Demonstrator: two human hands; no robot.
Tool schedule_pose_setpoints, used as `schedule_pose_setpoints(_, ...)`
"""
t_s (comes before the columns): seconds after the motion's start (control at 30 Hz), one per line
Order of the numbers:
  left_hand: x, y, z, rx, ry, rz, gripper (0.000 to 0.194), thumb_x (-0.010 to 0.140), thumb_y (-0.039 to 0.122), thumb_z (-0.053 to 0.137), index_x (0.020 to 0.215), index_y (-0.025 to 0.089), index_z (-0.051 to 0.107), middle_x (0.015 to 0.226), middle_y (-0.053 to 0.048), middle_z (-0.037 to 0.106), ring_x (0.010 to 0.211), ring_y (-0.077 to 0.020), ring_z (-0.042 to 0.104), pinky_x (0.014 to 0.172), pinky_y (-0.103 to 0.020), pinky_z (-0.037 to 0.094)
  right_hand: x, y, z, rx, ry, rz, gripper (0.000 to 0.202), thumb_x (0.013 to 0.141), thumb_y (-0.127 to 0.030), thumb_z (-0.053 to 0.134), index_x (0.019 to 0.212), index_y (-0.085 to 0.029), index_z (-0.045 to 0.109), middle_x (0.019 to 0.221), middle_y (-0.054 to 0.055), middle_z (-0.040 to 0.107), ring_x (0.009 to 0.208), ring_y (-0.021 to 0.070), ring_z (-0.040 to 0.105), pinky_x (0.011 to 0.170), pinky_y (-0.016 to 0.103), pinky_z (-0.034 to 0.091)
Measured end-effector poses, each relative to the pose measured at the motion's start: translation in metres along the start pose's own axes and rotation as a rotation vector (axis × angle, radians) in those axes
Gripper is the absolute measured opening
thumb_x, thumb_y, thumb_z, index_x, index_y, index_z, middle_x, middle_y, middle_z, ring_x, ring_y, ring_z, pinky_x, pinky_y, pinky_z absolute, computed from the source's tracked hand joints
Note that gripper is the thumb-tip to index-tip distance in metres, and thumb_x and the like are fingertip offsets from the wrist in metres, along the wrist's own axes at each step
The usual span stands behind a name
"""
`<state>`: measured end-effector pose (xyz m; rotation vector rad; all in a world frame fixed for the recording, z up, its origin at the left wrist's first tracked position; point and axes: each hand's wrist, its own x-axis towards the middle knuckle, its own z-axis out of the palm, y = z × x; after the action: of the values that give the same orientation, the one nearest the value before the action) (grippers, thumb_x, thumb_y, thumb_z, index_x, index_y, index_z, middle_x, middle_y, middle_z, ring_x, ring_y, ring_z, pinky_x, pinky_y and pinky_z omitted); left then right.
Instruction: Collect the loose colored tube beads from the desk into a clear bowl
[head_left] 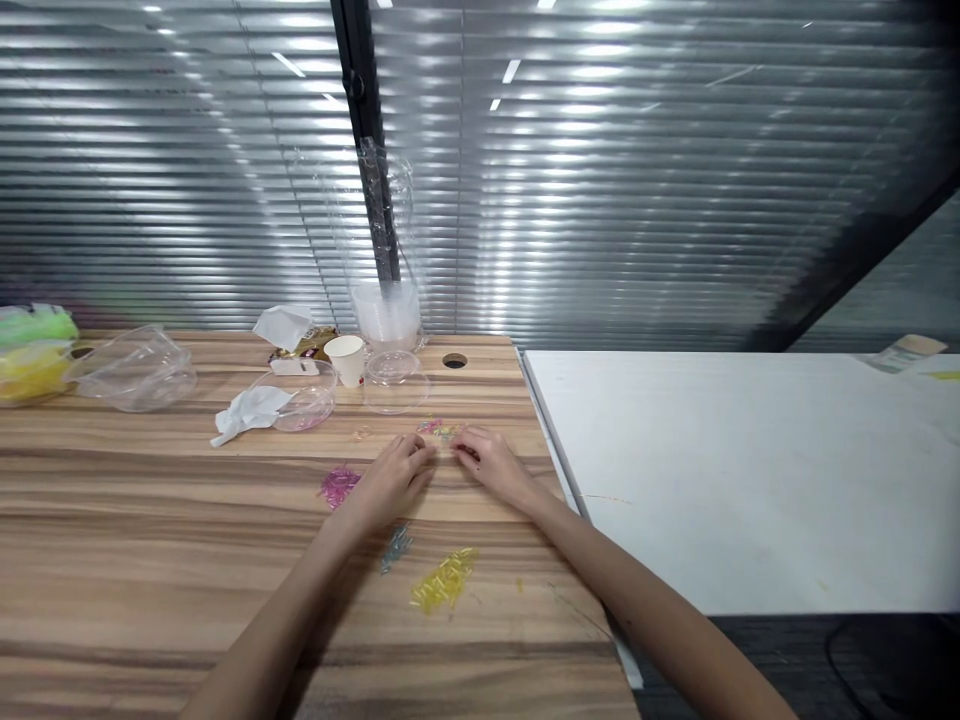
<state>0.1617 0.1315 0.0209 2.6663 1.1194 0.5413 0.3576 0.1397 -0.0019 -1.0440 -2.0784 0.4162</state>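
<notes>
My left hand [395, 480] rests over the wooden table with its fingers bent, beside a small pile of mixed pink, yellow and blue pieces [439, 429]. On the right side of that pile is my right hand [487, 462], its fingers curled towards the pieces. Whatever either hand's fingertips hold, if anything, is too small to make out. A pink pile [340, 486] lies left of my left hand. Nearer the front are a small blue-grey pile [396, 548] and a larger yellow pile [444, 580].
Behind the hands stand a paper cup [346, 360], clear lids [394, 380] and a plastic-wrapped stack of cups [386, 315]. A crumpled tissue [251, 410], clear containers [139, 370] and yellow and green bags [34, 370] lie left. A white table [735, 470] adjoins at right.
</notes>
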Motion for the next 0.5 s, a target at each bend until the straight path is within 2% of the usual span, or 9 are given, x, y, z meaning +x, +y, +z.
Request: schedule_pose_setpoints(0.5, 0.0001, 0.0032, -0.0021, 0.037, -0.010, 0.014, 0.020, 0.089, 0.015, 0.041, 0.102, 0.017, 0.056, 0.098, -0.009, 0.054, 0.095, -0.0216, 0.050, 0.085, -0.037, 0.043, -0.0011, 0.0003, -0.0003, -0.031, 0.012, 0.059, 0.016, 0.082, -0.006, 0.056, 0.085, -0.017, 0.067, 0.081, 0.003, 0.069, 0.071, 0.0149, 0.062, 0.068, 0.024, 0.045)
